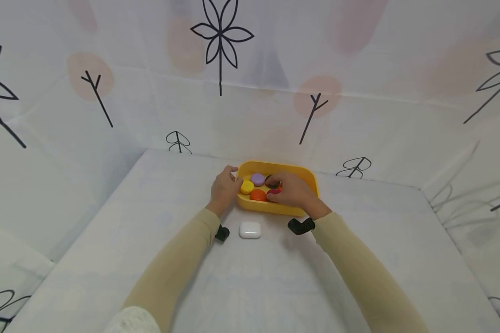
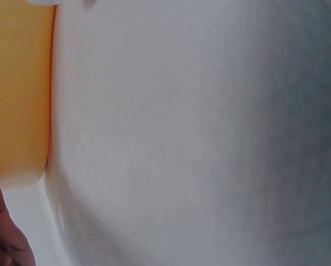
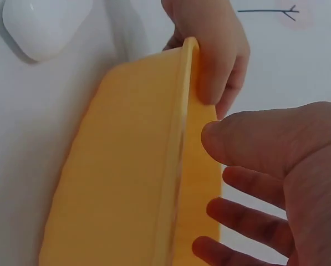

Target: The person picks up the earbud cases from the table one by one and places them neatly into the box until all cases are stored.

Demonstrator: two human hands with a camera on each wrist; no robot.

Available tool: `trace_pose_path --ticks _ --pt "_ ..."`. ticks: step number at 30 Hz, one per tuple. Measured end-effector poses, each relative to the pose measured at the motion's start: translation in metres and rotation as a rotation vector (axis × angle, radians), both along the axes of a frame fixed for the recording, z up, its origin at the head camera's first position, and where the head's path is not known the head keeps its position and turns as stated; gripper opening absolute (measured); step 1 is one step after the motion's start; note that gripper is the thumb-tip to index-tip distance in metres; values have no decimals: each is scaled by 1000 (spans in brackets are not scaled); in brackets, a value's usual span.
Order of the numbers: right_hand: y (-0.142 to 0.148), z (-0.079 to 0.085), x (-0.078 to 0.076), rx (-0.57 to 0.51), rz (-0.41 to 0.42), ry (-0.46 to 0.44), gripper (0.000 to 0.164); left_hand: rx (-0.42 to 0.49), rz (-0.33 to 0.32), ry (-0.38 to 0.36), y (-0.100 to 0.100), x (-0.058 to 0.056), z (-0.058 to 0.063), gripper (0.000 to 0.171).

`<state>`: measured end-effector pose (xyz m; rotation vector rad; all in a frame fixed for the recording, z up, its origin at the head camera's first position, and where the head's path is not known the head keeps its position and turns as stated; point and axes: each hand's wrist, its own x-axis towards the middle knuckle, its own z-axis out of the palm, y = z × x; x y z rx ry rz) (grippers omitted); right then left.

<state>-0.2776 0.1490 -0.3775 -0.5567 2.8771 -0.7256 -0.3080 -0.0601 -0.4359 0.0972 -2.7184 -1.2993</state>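
A yellow plastic bin [image 1: 271, 207] stands at the far middle of the table, holding several small rounded pieces. My left hand [image 1: 225, 187] grips the bin's left end, with the thumb over the rim in the right wrist view. Over the bin's right half, my right hand [image 1: 293, 190] reaches down among the pieces. Its thumb and fingers [image 3: 248, 138] are apart in the right wrist view, with nothing seen between them. Near it are a magenta piece [image 1: 273, 192] and a dark piece [image 1: 271, 181]. An orange piece [image 1: 258, 195], a yellow piece [image 1: 247, 187] and a purple piece [image 1: 257, 179] lie to the left.
A small glossy white case [image 1: 250, 230] lies on the white-covered table [image 1: 250, 286] in front of the bin, between the forearms. Behind the bin rises a pale cloth backdrop [image 1: 258, 115] with black plant drawings. Black wrist mounts [image 1: 302, 226] sit close above the tabletop.
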Motion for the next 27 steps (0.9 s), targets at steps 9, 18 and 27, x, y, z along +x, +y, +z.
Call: trace_pose_path --ticks 9,18,27 --pt "4 -10 -10 31 -38 -63 40 -3 -6 13 0 -1 -1 38" --pt "8 -23 -18 71 -75 -102 38 2 -4 22 0 -1 -4 38" --pt "9 -30 -22 92 -98 -122 35 12 -12 28 -1 -2 -4 40"
